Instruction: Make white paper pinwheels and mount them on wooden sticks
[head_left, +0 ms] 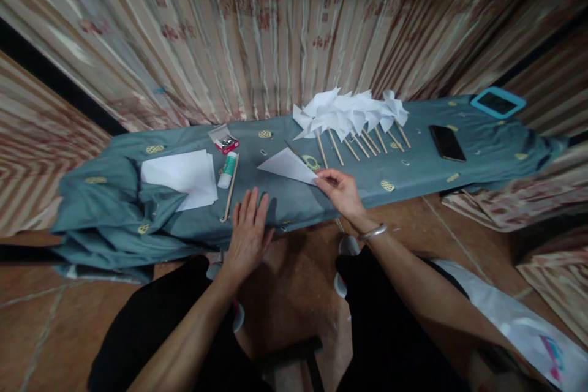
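Between the thumb and fingers of my right hand (340, 191) is the corner of a white folded paper triangle (288, 165). The triangle's far point reaches leftward over the cloth. My left hand (248, 229) lies palm down near the front edge, fingers stretched out and holding nothing. Yellow-green scissors handles (312, 162) show just behind the paper; the rest of the scissors is mostly hidden. To the left of the triangle are a green and white glue stick (227, 170) and a thin wooden stick (231, 188).
Several white paper pinwheels (349, 113) on wooden sticks lie overlapping at the back. A paper stack (181, 177) lies left, near an opened small red box (224, 139). Rightward are a dark phone (447, 143) and a blue-framed tablet (498, 102). Curtains hang behind the cloth-covered table (399, 165).
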A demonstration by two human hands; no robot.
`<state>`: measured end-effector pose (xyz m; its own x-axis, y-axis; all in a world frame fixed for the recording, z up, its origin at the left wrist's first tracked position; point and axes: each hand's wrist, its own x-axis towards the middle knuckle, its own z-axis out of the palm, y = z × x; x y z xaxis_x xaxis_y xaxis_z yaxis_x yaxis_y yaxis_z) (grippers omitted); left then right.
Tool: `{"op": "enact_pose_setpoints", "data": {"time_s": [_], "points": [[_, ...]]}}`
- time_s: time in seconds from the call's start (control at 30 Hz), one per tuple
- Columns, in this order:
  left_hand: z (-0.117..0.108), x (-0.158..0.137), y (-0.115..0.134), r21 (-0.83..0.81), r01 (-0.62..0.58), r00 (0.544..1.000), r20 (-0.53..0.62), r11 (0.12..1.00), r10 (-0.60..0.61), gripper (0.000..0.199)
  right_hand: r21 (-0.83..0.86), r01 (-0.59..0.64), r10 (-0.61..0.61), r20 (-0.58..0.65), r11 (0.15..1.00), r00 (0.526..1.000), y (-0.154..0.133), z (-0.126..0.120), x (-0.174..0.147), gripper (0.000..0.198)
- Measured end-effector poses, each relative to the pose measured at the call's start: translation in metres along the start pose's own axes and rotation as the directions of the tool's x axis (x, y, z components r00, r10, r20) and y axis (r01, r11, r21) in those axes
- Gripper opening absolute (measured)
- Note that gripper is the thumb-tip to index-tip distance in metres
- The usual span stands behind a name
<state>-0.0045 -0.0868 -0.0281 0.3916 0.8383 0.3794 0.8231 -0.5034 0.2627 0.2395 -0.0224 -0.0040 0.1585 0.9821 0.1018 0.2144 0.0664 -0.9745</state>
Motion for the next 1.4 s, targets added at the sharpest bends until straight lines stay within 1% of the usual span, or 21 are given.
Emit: {"op": "enact_pose_setpoints", "data": {"time_s": [0.17,0.23,0.33,0.43,0.6,0.67,0.73,0.8,0.9,1.0,1.07,1.13,1.2,1.23,1.3,1.33,1.4], "points": [[0.001,0.012,-0.001,-0.086,-0.027,0.993,-0.115,0.996,0.017,0.082,-0.087,0.092,-0.084,0.09,0.992,0.992,-0.003,0.009,-0.016,0.017],[0.0,0.016,-0.002,-0.119,-0.038,0.99,-0.141,0.992,0.021,0.083,-0.131,0.124,-0.107,0.129,0.984,0.986,-0.002,0.011,-0.02,0.016],[0.0,0.021,-0.003,-0.141,-0.05,0.989,-0.147,0.989,0.029,0.083,-0.193,0.138,-0.107,0.164,0.971,0.981,0.0,0.013,-0.022,0.017],[0.002,0.024,-0.004,-0.14,-0.046,0.991,-0.129,0.989,0.028,0.082,-0.239,0.13,-0.088,0.18,0.962,0.98,0.001,0.015,-0.022,0.02],[0.004,0.024,-0.002,-0.107,-0.023,0.994,-0.112,0.994,0.011,0.082,-0.279,0.131,-0.091,0.152,0.951,0.984,-0.002,0.016,-0.019,0.019],[0.003,0.025,0.0,-0.075,-0.021,0.995,-0.099,0.997,0.014,0.077,-0.275,0.13,-0.099,0.125,0.953,0.987,-0.003,0.016,-0.017,0.019],[0.001,0.026,0.0,-0.042,-0.036,0.996,-0.087,0.998,0.032,0.068,-0.228,0.104,-0.084,0.097,0.968,0.992,-0.003,0.017,-0.015,0.02],[-0.002,0.028,0.001,-0.024,-0.062,0.995,-0.083,0.998,0.06,0.057,-0.152,0.053,-0.041,0.079,0.987,0.996,-0.001,0.018,-0.014,0.02],[-0.006,0.032,0.0,-0.018,-0.081,0.992,-0.1,0.997,0.078,0.042,-0.032,-0.038,0.041,0.1,0.999,0.994,0.005,0.019,-0.014,0.022],[-0.009,0.035,-0.003,-0.013,-0.076,0.988,-0.133,0.997,0.074,0.031,0.012,-0.087,0.085,0.131,0.996,0.988,0.008,0.021,-0.018,0.035],[-0.01,0.037,-0.006,-0.007,-0.08,0.985,-0.153,0.997,0.078,0.026,-0.031,-0.084,0.088,0.137,0.996,0.987,0.006,0.02,-0.022,0.048],[-0.011,0.039,-0.009,-0.005,-0.089,0.984,-0.155,0.996,0.087,0.024,-0.137,-0.024,0.045,0.156,0.99,0.987,0.002,0.019,-0.027,0.055],[-0.011,0.039,-0.012,-0.01,-0.097,0.986,-0.137,0.995,0.095,0.024,-0.293,0.124,-0.063,0.207,0.948,0.976,-0.001,0.016,-0.031,0.051],[-0.011,0.04,-0.014,-0.011,-0.102,0.987,-0.127,0.995,0.1,0.024,-0.372,0.221,-0.132,0.25,0.902,0.959,-0.003,0.014,-0.033,0.046],[-0.012,0.04,-0.016,-0.011,-0.109,0.987,-0.119,0.994,0.107,0.023,-0.498,0.404,-0.252,0.345,0.767,0.904,-0.004,0.01,-0.035,0.043],[-0.012,0.04,-0.017,-0.011,-0.113,0.987,-0.117,0.993,0.111,0.023,-0.544,0.473,-0.295,0.384,0.693,0.875,-0.005,0.009,-0.036,0.044],[-0.012,0.04,-0.018,-0.018,-0.119,0.986,-0.117,0.993,0.116,0.022,-0.615,0.559,-0.351,0.436,0.556,0.829,-0.005,0.006,-0.036,0.049]]}}
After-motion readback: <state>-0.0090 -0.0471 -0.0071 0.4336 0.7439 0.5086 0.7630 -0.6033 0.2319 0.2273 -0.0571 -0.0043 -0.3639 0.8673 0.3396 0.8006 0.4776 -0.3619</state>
